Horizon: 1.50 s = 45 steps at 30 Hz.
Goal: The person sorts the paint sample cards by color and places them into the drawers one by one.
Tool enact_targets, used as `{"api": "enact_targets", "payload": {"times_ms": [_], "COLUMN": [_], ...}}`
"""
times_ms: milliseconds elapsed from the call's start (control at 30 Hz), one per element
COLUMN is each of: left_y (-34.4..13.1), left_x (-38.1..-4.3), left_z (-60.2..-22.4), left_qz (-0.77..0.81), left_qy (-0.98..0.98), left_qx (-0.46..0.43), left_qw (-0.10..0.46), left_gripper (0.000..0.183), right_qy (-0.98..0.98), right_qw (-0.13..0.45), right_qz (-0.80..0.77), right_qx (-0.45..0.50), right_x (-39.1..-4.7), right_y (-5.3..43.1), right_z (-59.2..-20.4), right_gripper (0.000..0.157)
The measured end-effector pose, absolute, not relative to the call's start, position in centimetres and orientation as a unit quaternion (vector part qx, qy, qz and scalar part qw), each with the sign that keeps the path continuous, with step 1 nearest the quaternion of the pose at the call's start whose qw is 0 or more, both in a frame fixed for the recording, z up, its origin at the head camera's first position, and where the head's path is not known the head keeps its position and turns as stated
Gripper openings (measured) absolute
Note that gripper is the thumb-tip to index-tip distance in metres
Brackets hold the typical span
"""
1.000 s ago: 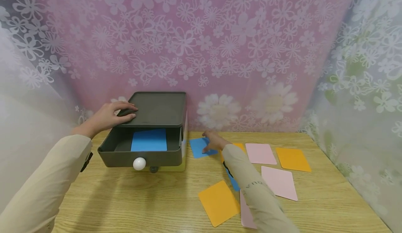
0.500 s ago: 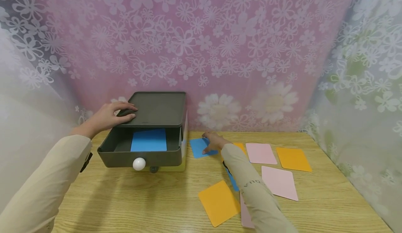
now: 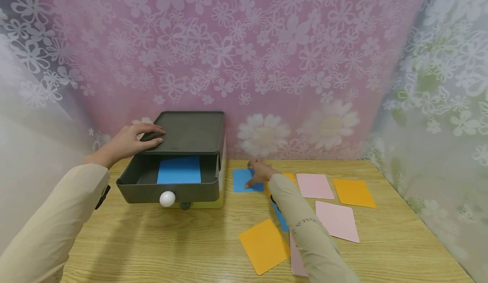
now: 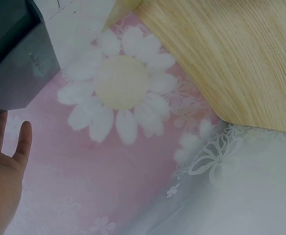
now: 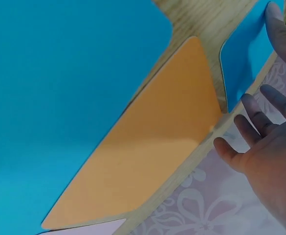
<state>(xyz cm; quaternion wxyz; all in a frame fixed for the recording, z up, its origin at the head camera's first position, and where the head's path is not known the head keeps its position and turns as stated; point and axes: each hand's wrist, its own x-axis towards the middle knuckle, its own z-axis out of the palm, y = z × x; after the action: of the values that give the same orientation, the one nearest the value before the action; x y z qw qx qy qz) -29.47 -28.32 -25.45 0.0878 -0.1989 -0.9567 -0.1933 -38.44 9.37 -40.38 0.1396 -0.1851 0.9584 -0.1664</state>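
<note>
Presumably light and stiff, the blue card (image 3: 239,180) just right of the drawer box (image 3: 192,132) suits edge-pinching; right hand (image 3: 260,172) fingers spread wide, left hand (image 3: 131,141) fingers relaxed.

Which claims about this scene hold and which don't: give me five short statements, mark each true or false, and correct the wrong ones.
1. A blue card lies inside the open drawer. True.
2. The open drawer's knob is black. False: that knob is white.
3. The left hand rests on the cabinet top. True.
4. The right hand is on a pink card. False: the right hand is at a second blue card, on the table beside the cabinet.
5. An orange card lies on the table to the left of the right sleeve, as the head view shows it. True.
</note>
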Motion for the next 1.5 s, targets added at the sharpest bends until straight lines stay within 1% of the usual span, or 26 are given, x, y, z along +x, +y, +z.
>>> {"api": "enact_targets", "payload": {"times_ms": [200,300,667,1000,1267,1333,1400,1500], "left_y": [-28.4,-28.4,-28.3,-28.5,-28.6,-28.6,-28.5,-28.5], "left_x": [-29.6,-29.6,-29.6,-29.9,-29.9,-29.9,-29.8,-29.8], "left_z": [-25.5,-25.5,-25.5,-25.8,-25.8,-25.8,-25.7,-25.6], "left_qz": [-0.192,-0.192,-0.193,-0.2,-0.199,-0.201,-0.202,-0.202], "left_qy": [-0.957,-0.957,-0.957,-0.956,-0.957,-0.957,-0.957,-0.957], "left_qx": [-0.199,-0.199,-0.199,-0.191,-0.188,-0.187,-0.187,-0.187], "left_qw": [0.089,0.089,0.089,0.099,0.098,0.096,0.093,0.087], "left_gripper": [0.04,0.04,0.04,0.037,0.037,0.037,0.038,0.039], "right_qy": [0.95,0.948,0.956,0.953,0.945,0.942,0.94,0.94], "right_qw": [0.157,0.164,0.159,0.177,0.16,0.149,0.136,0.119], "right_qz": [-0.182,-0.178,-0.134,-0.14,-0.173,-0.182,-0.185,-0.18], "right_qx": [-0.2,-0.208,-0.205,-0.201,-0.226,-0.24,-0.251,-0.263], "right_x": [-38.6,-38.8,-38.7,-38.3,-38.3,-38.4,-38.5,-38.7], "right_y": [10.2,10.5,10.5,10.4,10.5,10.5,10.5,10.7], "right_z": [-40.4,-40.4,-40.2,-40.0,-40.1,-40.1,-40.0,-39.7], "right_gripper": [0.09,0.092,0.087,0.085,0.093,0.091,0.086,0.071]}}
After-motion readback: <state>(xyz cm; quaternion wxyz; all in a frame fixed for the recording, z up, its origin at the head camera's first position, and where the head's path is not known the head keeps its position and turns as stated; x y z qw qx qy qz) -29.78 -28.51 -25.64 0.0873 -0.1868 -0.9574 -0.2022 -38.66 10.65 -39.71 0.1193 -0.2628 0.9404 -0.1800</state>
